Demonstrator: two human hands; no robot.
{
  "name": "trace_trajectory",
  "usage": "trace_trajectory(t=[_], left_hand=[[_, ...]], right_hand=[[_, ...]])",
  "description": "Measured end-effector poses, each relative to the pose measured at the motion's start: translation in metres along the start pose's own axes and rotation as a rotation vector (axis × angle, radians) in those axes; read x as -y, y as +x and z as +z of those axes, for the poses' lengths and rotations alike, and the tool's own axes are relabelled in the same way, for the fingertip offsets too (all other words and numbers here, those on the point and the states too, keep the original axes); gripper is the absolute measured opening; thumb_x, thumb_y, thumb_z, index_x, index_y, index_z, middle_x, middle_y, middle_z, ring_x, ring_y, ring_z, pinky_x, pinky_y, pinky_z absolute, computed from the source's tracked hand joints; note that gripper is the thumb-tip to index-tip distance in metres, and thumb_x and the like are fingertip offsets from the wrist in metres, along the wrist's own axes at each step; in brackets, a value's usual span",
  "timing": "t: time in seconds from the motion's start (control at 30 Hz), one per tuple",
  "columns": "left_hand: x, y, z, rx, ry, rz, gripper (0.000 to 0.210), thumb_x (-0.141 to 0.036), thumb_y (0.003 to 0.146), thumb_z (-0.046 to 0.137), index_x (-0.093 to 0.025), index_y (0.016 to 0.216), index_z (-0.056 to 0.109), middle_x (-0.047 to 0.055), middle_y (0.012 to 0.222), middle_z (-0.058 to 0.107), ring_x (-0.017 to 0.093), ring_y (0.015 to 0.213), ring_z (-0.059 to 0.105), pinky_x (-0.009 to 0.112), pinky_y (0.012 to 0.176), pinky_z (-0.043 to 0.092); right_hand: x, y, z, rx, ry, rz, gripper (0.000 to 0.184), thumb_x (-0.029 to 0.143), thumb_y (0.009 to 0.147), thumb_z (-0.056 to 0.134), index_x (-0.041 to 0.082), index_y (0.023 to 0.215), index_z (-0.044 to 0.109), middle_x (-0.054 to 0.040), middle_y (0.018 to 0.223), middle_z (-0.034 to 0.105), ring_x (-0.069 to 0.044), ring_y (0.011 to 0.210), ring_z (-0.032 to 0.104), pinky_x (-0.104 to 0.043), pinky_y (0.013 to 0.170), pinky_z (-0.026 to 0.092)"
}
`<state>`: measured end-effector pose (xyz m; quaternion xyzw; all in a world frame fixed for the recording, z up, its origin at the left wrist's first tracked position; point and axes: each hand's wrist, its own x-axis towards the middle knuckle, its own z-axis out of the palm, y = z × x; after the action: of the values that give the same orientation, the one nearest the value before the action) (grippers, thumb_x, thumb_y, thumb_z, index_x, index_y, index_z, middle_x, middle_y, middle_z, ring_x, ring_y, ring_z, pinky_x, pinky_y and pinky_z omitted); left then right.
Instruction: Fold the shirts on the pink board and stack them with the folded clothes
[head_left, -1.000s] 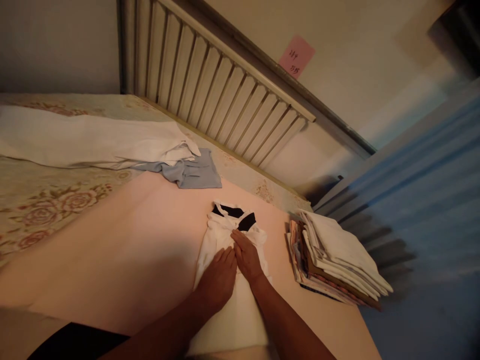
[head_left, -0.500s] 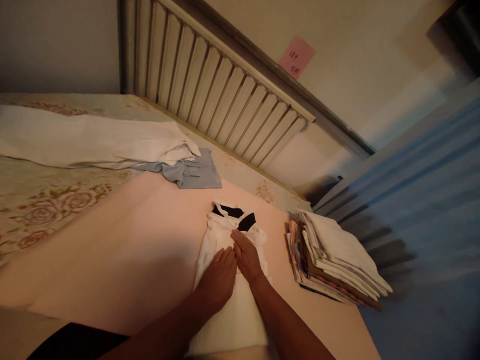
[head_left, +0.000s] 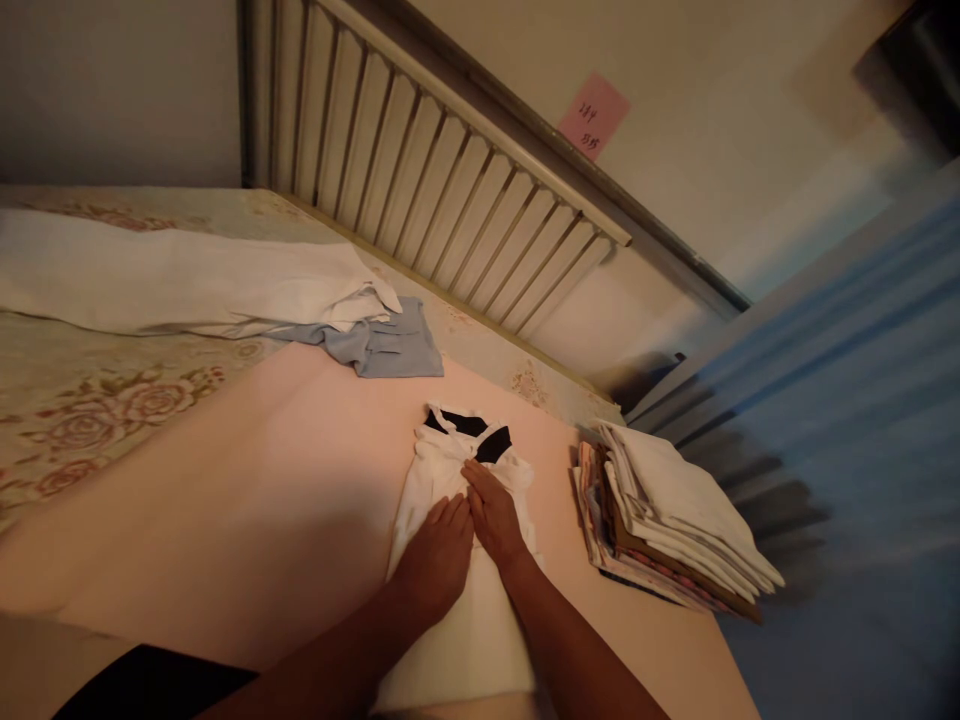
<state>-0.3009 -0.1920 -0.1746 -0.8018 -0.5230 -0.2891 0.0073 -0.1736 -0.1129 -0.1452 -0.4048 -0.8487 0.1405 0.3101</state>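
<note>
A white shirt (head_left: 465,640) with a black inner collar lies front up on a pink cloth, its collar pointing away from me. My left hand (head_left: 439,550) rests on the upper front of the shirt, fingers bent together at the middle line. Against it, my right hand (head_left: 495,510) has its fingers closed on the same spot, just below the collar. Both hands pinch the shirt fabric there; the fingertips and the exact bit of cloth are hidden.
A stack of folded clothes (head_left: 675,510) stands to the right on the pink cloth (head_left: 300,480). Beyond lie a long white garment (head_left: 172,280) and a blue-grey garment (head_left: 405,340) on a floral cover (head_left: 112,420). A radiator (head_left: 427,170) and blue curtain (head_left: 862,450) border the surface.
</note>
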Motion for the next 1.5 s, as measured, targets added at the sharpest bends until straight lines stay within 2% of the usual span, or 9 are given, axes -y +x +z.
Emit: trace_trajectory(t=[0.2,0.93,1.2,1.5], left_hand=[[0.000,-0.001,0.005,-0.002,-0.004,0.004,0.043,-0.013,0.088,0.037,-0.005,0.127,0.053,0.017,0.130,0.057,0.027,0.128,0.046,0.045,0.111,0.026],[0.000,0.000,0.001,0.012,-0.007,0.007,0.042,-0.014,0.089,0.037,-0.005,0.126,0.053,0.017,0.130,0.057,0.027,0.127,0.047,0.044,0.110,0.026],[0.001,-0.002,0.012,-0.036,0.008,0.013,0.041,-0.013,0.088,0.037,-0.005,0.125,0.053,0.017,0.129,0.058,0.028,0.126,0.046,0.046,0.109,0.025],[0.000,-0.001,0.004,-0.018,-0.042,0.007,0.043,-0.012,0.088,0.035,-0.006,0.127,0.051,0.018,0.130,0.057,0.028,0.126,0.046,0.048,0.109,0.026]], right_hand=[[-0.001,-0.001,0.000,0.006,0.004,-0.004,0.037,0.022,0.094,0.042,0.028,0.126,0.060,-0.0017,0.135,0.056,-0.019,0.130,0.047,-0.043,0.112,0.036],[0.002,0.000,-0.001,0.015,-0.008,0.008,0.038,0.020,0.093,0.041,0.027,0.126,0.060,-0.0018,0.135,0.056,-0.018,0.130,0.047,-0.042,0.113,0.036],[0.003,0.001,-0.002,0.017,-0.017,0.004,0.038,0.020,0.093,0.041,0.026,0.126,0.060,-0.0029,0.134,0.056,-0.019,0.129,0.047,-0.043,0.112,0.036],[0.003,0.000,-0.002,0.009,-0.010,0.002,0.038,0.020,0.093,0.041,0.027,0.127,0.059,-0.0025,0.135,0.056,-0.019,0.129,0.047,-0.044,0.112,0.036]])
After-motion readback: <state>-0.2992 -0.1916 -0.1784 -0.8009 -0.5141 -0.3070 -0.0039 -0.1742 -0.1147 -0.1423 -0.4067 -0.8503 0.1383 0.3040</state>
